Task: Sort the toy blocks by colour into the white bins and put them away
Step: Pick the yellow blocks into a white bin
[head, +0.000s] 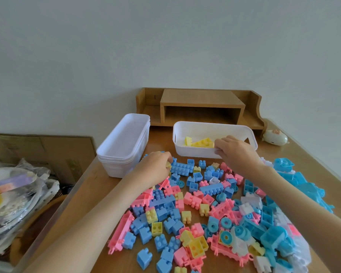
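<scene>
Head view: my left hand (156, 166) is sitting at the centre of the frame, fingers curling round a pale yellow block (168, 165) at the upper edge of the block pile (205, 203), which is spreading pink, blue, yellow and white across the desk (98, 186) in the lower right. My right hand (234, 150) is hanging over the near wall of the white bin (195, 153) just above centre, fingers bent down; whether it is gripping anything I cannot tell. Yellow blocks (202, 143) are lying inside that bin. A stack of white bins (122, 146) is standing left of it.
</scene>
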Available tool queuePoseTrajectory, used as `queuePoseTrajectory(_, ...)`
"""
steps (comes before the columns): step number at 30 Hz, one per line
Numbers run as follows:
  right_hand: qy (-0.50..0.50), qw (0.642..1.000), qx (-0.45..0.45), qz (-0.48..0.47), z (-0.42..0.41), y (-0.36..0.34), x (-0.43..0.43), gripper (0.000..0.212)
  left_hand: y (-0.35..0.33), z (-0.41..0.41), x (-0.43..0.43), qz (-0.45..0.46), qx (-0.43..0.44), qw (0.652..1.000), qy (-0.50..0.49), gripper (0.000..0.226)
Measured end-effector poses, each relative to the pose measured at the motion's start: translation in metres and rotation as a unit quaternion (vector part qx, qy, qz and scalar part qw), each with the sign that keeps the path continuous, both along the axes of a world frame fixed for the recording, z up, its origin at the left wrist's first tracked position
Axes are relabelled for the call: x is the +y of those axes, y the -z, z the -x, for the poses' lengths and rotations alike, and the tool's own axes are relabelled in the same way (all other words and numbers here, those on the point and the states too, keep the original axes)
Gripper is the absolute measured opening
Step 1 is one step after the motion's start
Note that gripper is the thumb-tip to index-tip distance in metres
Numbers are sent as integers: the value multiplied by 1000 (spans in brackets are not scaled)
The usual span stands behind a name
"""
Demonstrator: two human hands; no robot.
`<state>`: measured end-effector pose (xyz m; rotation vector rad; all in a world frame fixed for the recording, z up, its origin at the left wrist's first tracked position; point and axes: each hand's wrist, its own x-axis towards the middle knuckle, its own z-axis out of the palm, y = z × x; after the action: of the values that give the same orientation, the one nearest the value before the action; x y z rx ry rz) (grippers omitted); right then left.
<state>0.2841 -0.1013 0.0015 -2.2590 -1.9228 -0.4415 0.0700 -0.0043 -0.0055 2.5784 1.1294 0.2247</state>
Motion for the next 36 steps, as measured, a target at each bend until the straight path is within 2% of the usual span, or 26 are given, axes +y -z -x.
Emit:
queuePoseTrajectory(5,-24,1000,0,17,8,-9,-28,14,-6,-2,-12,-16,-9,999,-40,16)
queuePoseTrajectory(9,-16,1000,16,-2,13,-12,-52,18,-12,2,-25,-71,-50,993,-81,9)
queuePoseTrajectory(13,-29,999,32,0,16,-14,-69,16,-14,10,-33,-58,-69,992,-86,18)
queuePoseTrajectory(16,-39,998,55,12,19,-17,-80,14,-16,16,-37,-23,-116,990,-73,28)
queuePoseTrajectory(20,-50,996,70,27,23,-18,-87,17,-23,20,-44,-8,-160,986,-42,29)
queuePoseTrajectory(24,-41,996,75,0,22,-18,-88,15,-28,19,-51,-11,-202,979,-20,27)
queuePoseTrajectory(28,-6,997,59,-57,23,-19,-84,14,-35,16,-50,-33,-253,966,-47,32)
queuePoseTrajectory(32,36,994,61,-81,21,-24,-70,16,-35,12,-45,0,-303,947,-111,38)
queuePoseTrajectory(34,64,992,65,-92,18,-25,-56,16,-34,7,-42,-31,-319,938,-129,37)
queuePoseTrajectory(36,86,990,64,-96,17,-26,-38,20,-36,0,-37,-80,-326,936,-107,37)
